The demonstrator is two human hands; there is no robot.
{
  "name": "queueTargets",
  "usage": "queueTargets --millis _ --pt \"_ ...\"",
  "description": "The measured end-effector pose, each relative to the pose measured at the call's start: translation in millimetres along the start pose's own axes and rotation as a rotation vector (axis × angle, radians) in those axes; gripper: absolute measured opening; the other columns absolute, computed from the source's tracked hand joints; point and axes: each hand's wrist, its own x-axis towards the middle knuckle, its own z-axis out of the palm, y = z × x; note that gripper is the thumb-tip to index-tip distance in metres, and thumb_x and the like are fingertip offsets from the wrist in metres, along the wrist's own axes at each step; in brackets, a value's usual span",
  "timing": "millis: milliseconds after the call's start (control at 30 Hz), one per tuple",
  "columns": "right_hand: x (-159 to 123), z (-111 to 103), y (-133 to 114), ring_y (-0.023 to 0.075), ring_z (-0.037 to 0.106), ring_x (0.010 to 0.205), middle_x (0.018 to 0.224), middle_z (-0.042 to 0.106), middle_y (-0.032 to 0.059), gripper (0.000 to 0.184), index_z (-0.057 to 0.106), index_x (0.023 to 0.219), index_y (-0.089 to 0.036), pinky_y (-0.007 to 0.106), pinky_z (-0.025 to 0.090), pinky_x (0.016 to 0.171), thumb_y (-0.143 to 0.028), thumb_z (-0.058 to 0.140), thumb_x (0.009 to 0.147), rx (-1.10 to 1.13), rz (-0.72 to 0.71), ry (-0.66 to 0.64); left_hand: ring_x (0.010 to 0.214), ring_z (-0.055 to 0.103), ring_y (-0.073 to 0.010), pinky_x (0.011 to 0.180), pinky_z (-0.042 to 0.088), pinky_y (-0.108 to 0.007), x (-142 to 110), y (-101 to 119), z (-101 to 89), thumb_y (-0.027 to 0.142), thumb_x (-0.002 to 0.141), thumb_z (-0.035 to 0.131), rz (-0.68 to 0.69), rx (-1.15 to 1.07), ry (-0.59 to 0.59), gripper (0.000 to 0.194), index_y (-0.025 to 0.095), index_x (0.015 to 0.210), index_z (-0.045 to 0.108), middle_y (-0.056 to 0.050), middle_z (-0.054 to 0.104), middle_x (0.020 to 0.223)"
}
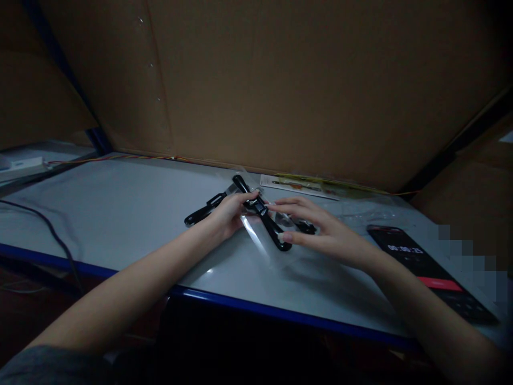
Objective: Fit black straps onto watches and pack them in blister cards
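A black spokeshave point(273, 229) with two rounded handles and a metal middle lies slanted in my left hand point(232, 214). The left thumb presses on its middle and the fingers are hidden beneath. Close on its right side is my right hand point(320, 227), fingers spread and extended. Its fingertips reach the tool's middle, while the thumb rests by the near handle's end. Under and behind my hands, a second black tool of like shape point(202, 213) lies on the table, its centre covered. A clear plastic bag point(256, 235) hangs or lies below the held spokeshave; which one I cannot tell.
Along the back of the white table point(120, 208) lie a printed card point(292, 184) and clear plastic packaging point(364, 211). To the right, a phone point(425, 267) displays a timer. A dark cable point(44, 219) crosses the left side. Cardboard panels point(280, 96) enclose the back.
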Motion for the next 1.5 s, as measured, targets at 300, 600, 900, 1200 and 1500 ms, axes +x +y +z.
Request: queueTargets --millis 300,600,900,1200,1500 --pt "-22 -54 101 0.0327 0.056 0.102 0.109 0.061 0.0148 0.039 0.064 0.110 -0.022 0.052 0.044 0.086 -0.041 0.060 0.076 -0.487 0.250 0.129 0.071 0.066 -0.0213 0.067 0.053 -0.034 -1 -2 -0.7 0.018 0.080 0.056 -0.134 0.018 -0.049 0.010 0.009 0.085 0.057 -0.015 0.065 0.082" --pt "-28 -49 130 0.0327 0.054 0.106 0.113 0.061 0.0113 0.036 0.061 0.103 -0.022 0.052 0.041 0.084 -0.040 0.059 0.071 -0.567 0.345 -0.066 0.064 0.065 -0.0204 0.057 0.052 -0.033 -2 0 -1.1 0.020 0.077 0.060 -0.082 0.171 -0.138 0.012 0.015 0.087 0.056 -0.010 0.066 0.082" --pt "-24 -54 132 0.0334 0.053 0.106 0.115 0.059 0.0144 0.033 0.055 0.112 -0.019 0.045 0.041 0.079 -0.027 0.049 0.081 -0.732 0.241 0.080 0.064 0.067 -0.0205 0.050 0.050 -0.027 -4 -2 0.2 0.021 0.078 0.062 -0.076 0.281 -0.128 0.019 0.014 0.094 0.055 -0.011 0.066 0.087" --pt "-7 -40 97 0.0248 0.053 0.104 0.108 0.061 0.0081 0.029 0.062 0.106 -0.022 0.041 0.042 0.088 -0.031 0.048 0.082 -0.500 0.114 0.167 0.065 0.066 -0.0182 0.054 0.051 -0.028 -2 0 2.0 0.014 0.077 0.060 -0.065 0.250 -0.092 0.017 0.013 0.093 0.055 -0.008 0.066 0.086" --pt "-11 -25 91 0.0288 0.046 0.108 0.113 0.055 0.0081 0.031 0.067 0.098 -0.026 0.047 0.038 0.089 -0.046 0.058 0.075 -0.530 0.183 -0.085 0.071 0.064 -0.0191 0.062 0.052 -0.031 1 -1 -1.1 0.015 0.074 0.063 -0.038 0.209 -0.035 0.021 0.011 0.093 0.057 -0.009 0.065 0.085"
